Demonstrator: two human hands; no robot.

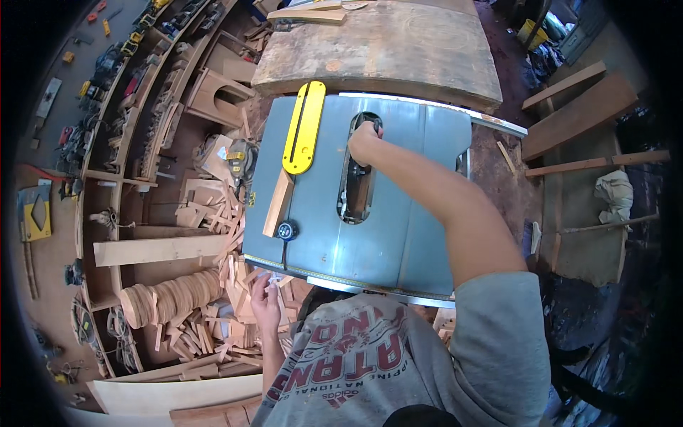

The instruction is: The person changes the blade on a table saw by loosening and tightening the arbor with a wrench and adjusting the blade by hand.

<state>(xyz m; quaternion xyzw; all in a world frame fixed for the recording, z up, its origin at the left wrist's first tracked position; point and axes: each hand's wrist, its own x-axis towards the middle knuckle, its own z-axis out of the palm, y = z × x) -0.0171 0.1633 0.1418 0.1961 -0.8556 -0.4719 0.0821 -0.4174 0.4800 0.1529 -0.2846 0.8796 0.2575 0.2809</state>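
Note:
A blue-grey table saw [427, 206] stands in front of me with its long oval throat opening [356, 203] uncovered; dark parts show inside. My right hand [366, 142] reaches into the far end of that opening. Its fingers are bent down around something there, and what they grip is hidden. To the left of the opening lies a yellow slotted throat plate [304, 128], flat on the saw top. A wood strip [279, 204] and a round-headed dark tool [287, 231] rest nearer me. My left hand [266, 302] hangs by the front left corner, its fingers loosely apart.
A worn wooden table [384, 50] adjoins the saw's far side. Wood offcuts [206, 331] and a stack of round wooden discs [171, 297] lie at the left, below shelves of power tools [107, 67]. Boards [583, 117] lean at the right. A metal rail [356, 283] runs along the front edge.

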